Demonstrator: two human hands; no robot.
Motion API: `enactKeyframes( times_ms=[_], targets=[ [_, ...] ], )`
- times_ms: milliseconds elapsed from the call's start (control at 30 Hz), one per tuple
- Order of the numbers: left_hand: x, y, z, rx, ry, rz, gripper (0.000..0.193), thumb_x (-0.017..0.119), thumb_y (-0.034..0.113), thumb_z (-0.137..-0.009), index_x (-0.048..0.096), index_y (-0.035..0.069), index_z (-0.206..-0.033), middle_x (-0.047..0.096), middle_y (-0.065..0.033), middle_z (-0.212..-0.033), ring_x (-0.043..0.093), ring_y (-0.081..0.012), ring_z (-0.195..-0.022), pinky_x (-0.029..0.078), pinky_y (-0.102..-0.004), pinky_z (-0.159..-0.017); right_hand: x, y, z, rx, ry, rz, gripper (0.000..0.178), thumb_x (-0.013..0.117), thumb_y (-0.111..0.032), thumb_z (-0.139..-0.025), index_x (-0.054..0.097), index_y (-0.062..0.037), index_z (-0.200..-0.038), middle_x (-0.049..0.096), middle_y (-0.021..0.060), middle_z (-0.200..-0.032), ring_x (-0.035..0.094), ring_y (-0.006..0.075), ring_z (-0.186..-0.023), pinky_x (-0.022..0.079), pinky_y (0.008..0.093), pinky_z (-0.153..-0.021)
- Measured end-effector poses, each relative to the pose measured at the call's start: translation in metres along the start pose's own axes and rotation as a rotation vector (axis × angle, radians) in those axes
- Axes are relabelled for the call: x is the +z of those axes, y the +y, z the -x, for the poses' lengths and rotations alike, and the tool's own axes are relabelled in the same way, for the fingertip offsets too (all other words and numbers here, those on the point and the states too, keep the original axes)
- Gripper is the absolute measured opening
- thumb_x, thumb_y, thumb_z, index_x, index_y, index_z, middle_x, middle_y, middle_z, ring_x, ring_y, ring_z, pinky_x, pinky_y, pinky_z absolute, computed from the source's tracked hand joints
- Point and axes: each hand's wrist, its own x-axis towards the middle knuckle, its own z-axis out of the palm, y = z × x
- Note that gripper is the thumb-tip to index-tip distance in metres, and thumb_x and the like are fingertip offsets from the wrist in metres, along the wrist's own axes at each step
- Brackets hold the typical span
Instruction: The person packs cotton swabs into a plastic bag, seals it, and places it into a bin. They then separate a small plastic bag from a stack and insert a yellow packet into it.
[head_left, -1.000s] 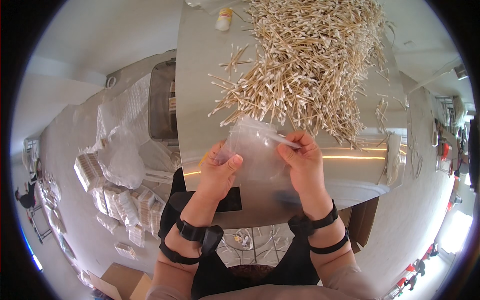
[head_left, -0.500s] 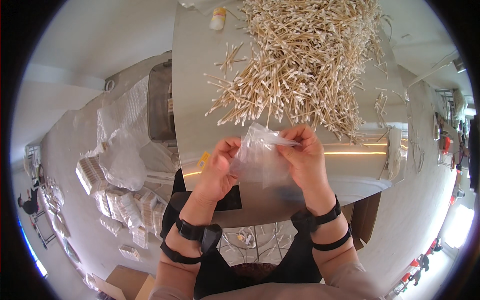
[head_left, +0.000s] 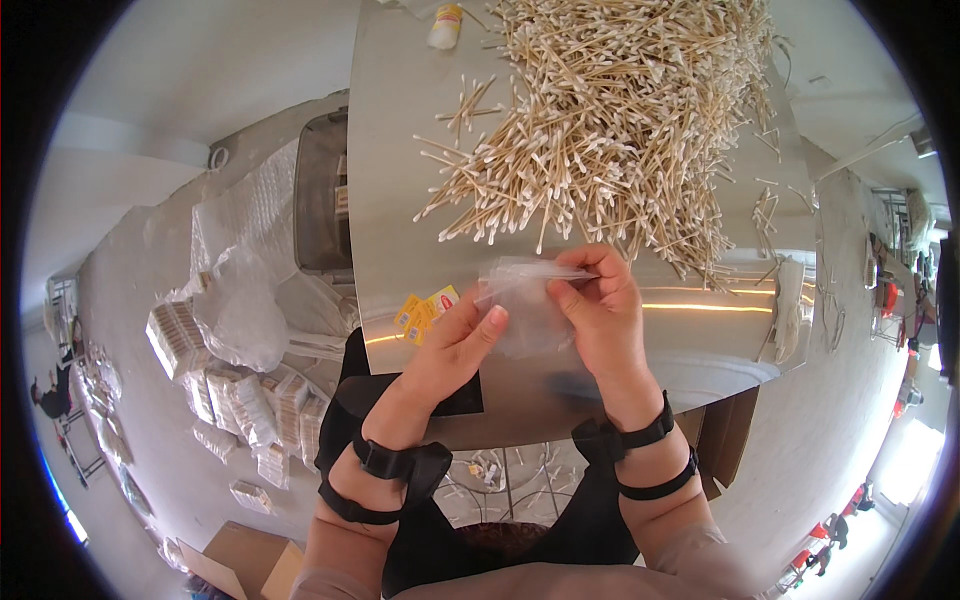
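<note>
**Fingers pinch a clear bag above the table edge**

Fingers of both hands are closed on a small clear bag (head_left: pixel 527 305), which hangs between them just over the near edge of the table (head_left: pixel 400 200). The right hand (head_left: pixel 600 315) pinches the bag's upper rim between thumb and forefinger, pulling that edge out into a thin flat line pointing left. The left hand (head_left: pixel 455 345) grips the bag's left side from below, thumb laid across the front of the plastic, the other fingers curled behind it. Whether anything lies inside the bag cannot be told; the plastic is see-through and crumpled.

Just beyond the hands, a large heap of swabs (head_left: pixel 620 120) with wooden sticks and white tips covers the far right part of the shiny metal table. Loose swabs trail off its left side, and a few lie apart toward the right edge. Small yellow labels (head_left: pixel 425 310) rest on the table just left of the left hand. A small white and yellow bottle (head_left: pixel 445 25) lies at the far end of the table.

Both forearms carry black straps (head_left: pixel 400 470) at the wrist.

On the floor to the left lie a bundle of clear plastic sheeting (head_left: pixel 240 300) and several stacked packs (head_left: pixel 215 385) of boxed goods. A cardboard box (head_left: pixel 245 560) sits at the lower left.
</note>
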Motion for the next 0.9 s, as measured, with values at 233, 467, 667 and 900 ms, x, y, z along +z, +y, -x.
enactKeyframes(
  times_ms=[233, 467, 667, 900],
  targets=[
    [-0.006, -0.017, -0.004, -0.004, 0.126, 0.321, 0.033, 0.055, 0.017, -0.097, 0.047, 0.004, -0.126, 0.058, -0.0029, -0.117, 0.053, -0.0105, -0.104, 0.045, -0.0264, -0.088, 0.011, -0.003, 0.001, -0.161, -0.1, -0.165, 0.039, 0.062, 0.006, -0.085, 0.048, -0.0024, -0.121, 0.054, 0.0041, -0.108, 0.049, 0.0092, -0.098, 0.046, 0.0223, -0.08],
    [0.003, -0.013, -0.007, 0.184, 0.227, 0.225, 0.034, 0.059, 0.019, -0.095, 0.047, 0.004, -0.122, 0.059, -0.0039, -0.113, 0.054, -0.0107, -0.101, 0.044, -0.0276, -0.088, 0.009, -0.002, 0.007, -0.012, -0.215, 0.068, 0.032, 0.059, -0.001, -0.089, 0.045, 0.0, -0.118, 0.058, 0.0058, -0.099, 0.054, 0.0117, -0.087, 0.045, 0.0263, -0.078],
    [0.003, -0.011, -0.005, 0.329, 0.19, -0.104, 0.039, 0.065, 0.021, -0.091, 0.046, 0.002, -0.119, 0.058, -0.0055, -0.11, 0.053, -0.0112, -0.1, 0.044, -0.0278, -0.087, 0.016, 0.009, 0.012, -0.238, -0.226, 0.266, 0.024, 0.057, -0.005, -0.092, 0.045, 0.001, -0.112, 0.058, 0.007, -0.098, 0.052, 0.0109, -0.088, 0.044, 0.0264, -0.078],
    [0.014, -0.01, -0.006, 0.288, 0.199, -0.043, 0.035, 0.06, 0.016, -0.093, 0.046, 0.002, -0.121, 0.058, -0.0065, -0.11, 0.053, -0.0124, -0.098, 0.044, -0.0283, -0.086, 0.024, 0.003, 0.013, -0.228, -0.109, 0.086, 0.016, 0.051, -0.011, -0.097, 0.044, -0.0011, -0.107, 0.058, 0.0062, -0.096, 0.049, 0.0096, -0.086, 0.043, 0.0256, -0.078]
  ],
)
